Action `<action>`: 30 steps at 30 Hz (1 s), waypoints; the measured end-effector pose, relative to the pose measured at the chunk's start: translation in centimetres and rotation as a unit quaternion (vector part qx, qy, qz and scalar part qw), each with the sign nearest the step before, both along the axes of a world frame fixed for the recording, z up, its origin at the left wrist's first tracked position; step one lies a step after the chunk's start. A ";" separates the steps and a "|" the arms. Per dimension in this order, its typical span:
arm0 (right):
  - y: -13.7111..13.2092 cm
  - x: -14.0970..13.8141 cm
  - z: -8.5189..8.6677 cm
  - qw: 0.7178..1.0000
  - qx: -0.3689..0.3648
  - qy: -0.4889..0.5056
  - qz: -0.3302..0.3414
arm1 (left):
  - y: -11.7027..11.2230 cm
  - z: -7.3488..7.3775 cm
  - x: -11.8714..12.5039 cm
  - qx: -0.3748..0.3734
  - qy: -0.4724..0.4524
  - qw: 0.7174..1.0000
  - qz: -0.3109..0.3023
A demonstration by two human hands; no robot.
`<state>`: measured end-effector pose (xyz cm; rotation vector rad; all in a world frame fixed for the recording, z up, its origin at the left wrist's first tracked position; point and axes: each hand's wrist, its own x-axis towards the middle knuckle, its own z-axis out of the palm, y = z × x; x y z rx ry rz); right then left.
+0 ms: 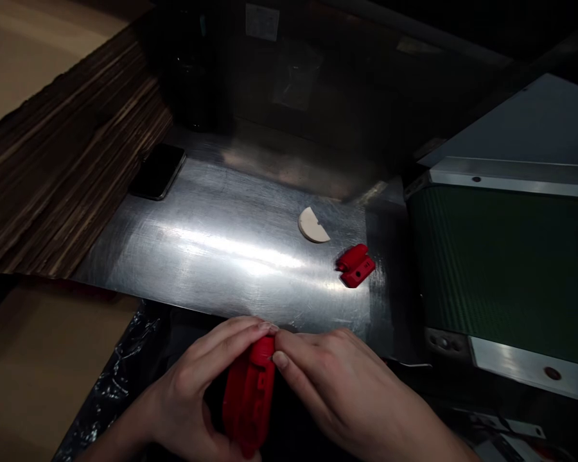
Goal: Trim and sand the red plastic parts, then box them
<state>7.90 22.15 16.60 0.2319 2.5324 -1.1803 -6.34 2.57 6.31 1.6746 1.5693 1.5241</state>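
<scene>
A long red plastic part [250, 398] with slots and notches along one side is held upright below the front edge of the metal table. My left hand [192, 385] wraps round it, fingers over the top end and thumb at the lower end. At its top right, the thumb and fingertips of my right hand [337, 385] pinch the edge; whether a small piece lies between them is hidden. Beyond my hands, on the metal surface [221, 256], lie a smaller red plastic piece [357, 265] with a round hole and a cream half-disc [313, 226].
Stacked brown cardboard [77, 135] rises on the left, with a black phone [158, 171] beside it. A green conveyor belt [510, 269] in a metal frame stands at right. Black plastic sheeting [110, 378] hangs below the table's front edge. A dark panel closes off the back.
</scene>
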 end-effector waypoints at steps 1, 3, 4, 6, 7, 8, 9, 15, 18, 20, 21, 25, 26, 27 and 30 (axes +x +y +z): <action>0.0 0.0 0.0 1.000 0.000 -0.001 0.000 | 0.1 0.0 0.0 0.005 -0.001 1.000 -0.002; 0.0 0.1 -0.1 1.000 0.003 -0.005 -0.001 | 0.2 0.0 0.0 0.012 -0.002 1.000 -0.006; 0.0 0.1 -0.1 1.000 0.005 -0.005 -0.001 | 0.2 0.0 0.0 0.013 -0.002 1.000 -0.007; 0.0 0.1 -0.2 1.000 0.010 -0.007 0.001 | 0.3 -0.1 0.0 0.013 -0.001 1.000 -0.005; 0.0 0.1 -0.2 1.000 0.012 -0.007 0.001 | 0.3 -0.1 0.0 0.010 -0.002 1.000 0.000; 0.0 0.1 -0.2 1.000 0.013 -0.006 0.000 | 0.3 -0.1 0.1 0.008 -0.002 1.000 0.005; 0.1 0.1 -0.2 1.000 0.011 -0.005 0.000 | 0.3 -0.1 0.1 0.006 -0.002 1.000 0.009; 0.3 -0.1 -0.5 1.000 -0.005 0.010 -0.001 | 0.2 -0.3 0.1 0.000 0.003 1.000 0.022; 0.4 -0.2 -0.6 1.000 -0.013 0.017 -0.003 | 0.2 -0.6 0.1 -0.001 0.002 1.000 0.022; 0.4 -0.2 -0.7 1.000 -0.017 0.018 -0.003 | 0.3 -0.7 0.1 0.002 0.001 1.000 0.019; 0.4 -0.2 -0.7 1.000 -0.018 0.018 -0.003 | 0.4 -0.8 0.1 0.004 -0.001 1.000 0.017; 0.9 -0.4 -0.7 0.999 -0.039 0.007 -0.008 | 0.4 -1.1 -0.1 0.001 -0.008 1.000 0.010; 1.1 -0.5 -0.8 0.999 -0.051 0.001 -0.008 | 0.4 -1.2 -0.1 0.000 -0.009 1.000 0.007; 1.4 -0.5 -0.9 0.998 -0.067 -0.005 -0.006 | 0.3 -1.3 -0.1 0.000 -0.009 1.000 0.006; 2.5 -0.7 -1.8 0.992 -0.126 -0.012 -0.008 | 0.4 -1.2 -0.3 -0.009 -0.001 1.000 0.004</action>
